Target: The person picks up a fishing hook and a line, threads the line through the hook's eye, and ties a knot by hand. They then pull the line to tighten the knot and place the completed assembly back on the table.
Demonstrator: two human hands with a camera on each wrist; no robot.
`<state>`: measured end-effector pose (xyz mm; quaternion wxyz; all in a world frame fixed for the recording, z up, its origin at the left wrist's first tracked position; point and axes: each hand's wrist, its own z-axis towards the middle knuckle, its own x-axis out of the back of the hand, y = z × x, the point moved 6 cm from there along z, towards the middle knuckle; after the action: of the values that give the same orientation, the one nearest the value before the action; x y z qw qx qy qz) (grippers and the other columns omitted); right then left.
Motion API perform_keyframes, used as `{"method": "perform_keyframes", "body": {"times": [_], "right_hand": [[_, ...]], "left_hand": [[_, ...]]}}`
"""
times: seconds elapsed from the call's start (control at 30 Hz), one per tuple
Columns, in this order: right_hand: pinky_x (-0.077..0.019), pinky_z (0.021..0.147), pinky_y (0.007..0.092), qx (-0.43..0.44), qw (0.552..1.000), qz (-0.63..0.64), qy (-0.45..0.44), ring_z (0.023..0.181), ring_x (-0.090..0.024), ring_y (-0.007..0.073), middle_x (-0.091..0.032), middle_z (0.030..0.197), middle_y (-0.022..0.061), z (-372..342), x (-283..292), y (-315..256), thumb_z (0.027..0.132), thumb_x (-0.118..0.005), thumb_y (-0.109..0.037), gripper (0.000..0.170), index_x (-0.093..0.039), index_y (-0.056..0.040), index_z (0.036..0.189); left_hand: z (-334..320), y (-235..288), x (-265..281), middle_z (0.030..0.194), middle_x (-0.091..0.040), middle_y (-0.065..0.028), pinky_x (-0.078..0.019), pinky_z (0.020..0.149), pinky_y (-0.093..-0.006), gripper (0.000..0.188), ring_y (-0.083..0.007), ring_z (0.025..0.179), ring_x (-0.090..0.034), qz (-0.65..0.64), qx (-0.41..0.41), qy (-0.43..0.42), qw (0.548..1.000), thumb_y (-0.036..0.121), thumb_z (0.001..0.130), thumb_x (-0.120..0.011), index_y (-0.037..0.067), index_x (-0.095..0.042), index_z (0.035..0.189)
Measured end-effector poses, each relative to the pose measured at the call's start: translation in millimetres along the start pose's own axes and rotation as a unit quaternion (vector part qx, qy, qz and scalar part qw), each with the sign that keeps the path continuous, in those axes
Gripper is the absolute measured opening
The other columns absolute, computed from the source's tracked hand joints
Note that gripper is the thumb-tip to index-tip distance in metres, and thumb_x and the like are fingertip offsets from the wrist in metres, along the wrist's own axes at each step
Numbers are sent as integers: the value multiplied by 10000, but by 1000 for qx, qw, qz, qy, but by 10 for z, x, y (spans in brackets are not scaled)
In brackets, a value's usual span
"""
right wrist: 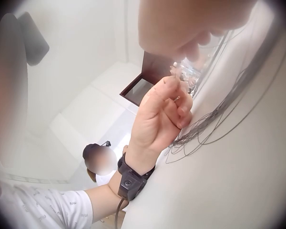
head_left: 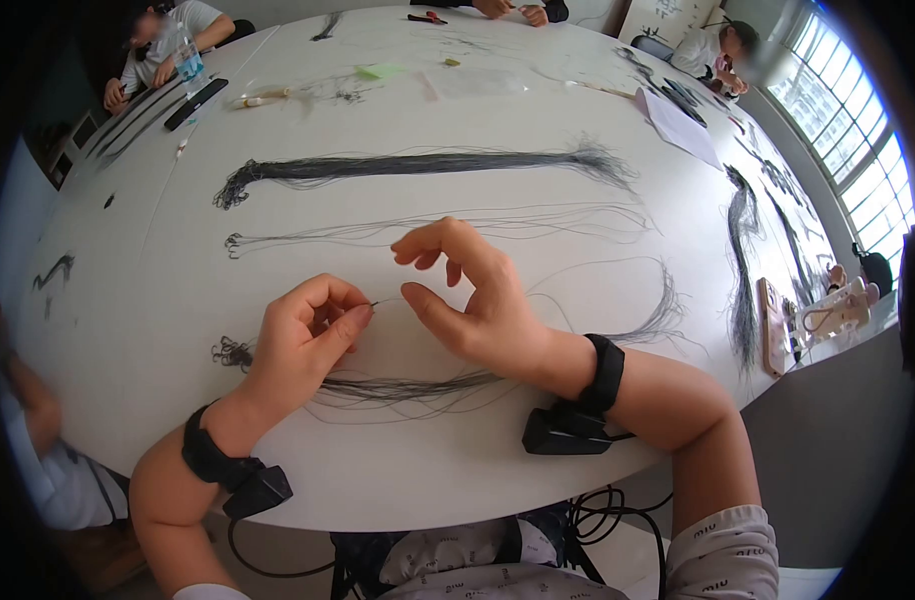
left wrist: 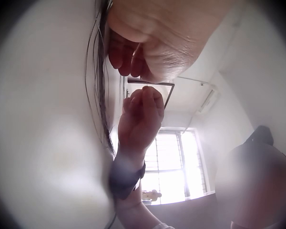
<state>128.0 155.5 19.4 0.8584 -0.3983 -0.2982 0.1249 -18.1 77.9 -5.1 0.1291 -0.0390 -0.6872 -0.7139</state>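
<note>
My left hand [head_left: 313,325] pinches a tiny dark tip of a thin strand [head_left: 376,303] between thumb and index finger. To its right, my right hand [head_left: 483,300] is raised with curved fingers, thumb and index finger apart and nothing visible between them. Under both forearms lies a bundle of thin dark strands [head_left: 408,386], its curled, looped ends [head_left: 233,352] at the left and loose ends fanning out at the right. Beyond the hands lies a sparser row of strands [head_left: 348,234]. In the right wrist view, the left hand [right wrist: 157,112] shows its fingertips together.
A thick dark bundle [head_left: 408,166] lies farther back on the white table [head_left: 128,330]. More strands [head_left: 743,260], a phone [head_left: 774,325] and a paper sheet [head_left: 678,125] are at the right. A bottle [head_left: 188,62] stands far left. Other people sit around the table.
</note>
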Motion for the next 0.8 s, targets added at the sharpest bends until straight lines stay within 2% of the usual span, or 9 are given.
{"method": "perform_keyframes", "body": {"times": [0.07,0.13,0.23,0.3,0.37,0.4,0.5,0.57,0.8], "right_hand": [[-420,706,269,14,999,26,36,878,-546,159,-617,984,37,5,43,-14,764,-635,-46,223,-594,-40,984],[-413,779,297,90,996,15,9,940,-548,196,-607,1052,57,5,26,-82,761,-645,-40,318,-564,-40,1068],[-419,795,315,100,993,26,-58,960,-548,211,-610,1054,65,-15,-79,-76,757,-669,-47,315,-577,-48,1059],[-420,828,336,90,993,40,-64,911,-577,222,-639,969,68,-22,-97,-70,756,-687,-52,279,-604,-53,1023],[-448,789,323,55,992,46,-100,808,-615,216,-655,835,67,-26,-147,-28,759,-688,-37,197,-637,-44,949],[-448,789,323,55,992,47,-102,808,-615,216,-655,835,67,-34,-158,-32,759,-688,-37,197,-637,-44,949],[-474,719,281,17,994,85,-72,705,-633,173,-651,748,61,-35,-171,-24,771,-678,-11,119,-651,-17,887],[-479,669,241,-118,985,104,-77,704,-635,125,-655,765,59,-48,-162,77,790,-665,1,84,-649,5,872],[-473,683,227,-86,982,116,-126,706,-613,96,-644,781,40,-51,-178,99,830,-636,-13,40,-636,10,864]], "left_hand": [[7,-7,-1,720,-564,13,-405,510,-172,117,-33,585,-506,16,-5,-4,1000,134,899,-596,21,-574,878],[8,-5,-17,724,-564,12,-404,511,-174,105,-34,591,-505,31,-9,-7,999,123,896,-597,22,-575,876],[-9,54,-29,739,-562,11,-400,519,-178,81,-36,613,-503,43,-47,-4,998,99,886,-603,25,-573,869],[-19,79,-15,760,-567,10,-396,533,-182,59,-34,633,-495,35,-70,2,997,75,878,-604,30,-570,862],[-20,80,-15,761,-566,11,-393,538,-182,57,-32,635,-489,38,-79,-1,996,75,879,-602,31,-571,863],[-27,85,-17,763,-566,12,-391,543,-182,54,-29,638,-484,41,-88,-3,995,75,880,-600,32,-572,863],[-38,73,-12,764,-565,15,-387,543,-176,55,-27,643,-480,26,-82,-17,996,80,883,-596,33,-577,863],[-48,72,-9,764,-564,17,-386,541,-174,60,-26,636,-477,16,-69,-15,997,88,885,-595,34,-579,865],[-54,35,-12,748,-543,24,-393,541,-176,81,-20,613,-465,6,-32,-47,998,104,895,-576,28,-566,869]]}}
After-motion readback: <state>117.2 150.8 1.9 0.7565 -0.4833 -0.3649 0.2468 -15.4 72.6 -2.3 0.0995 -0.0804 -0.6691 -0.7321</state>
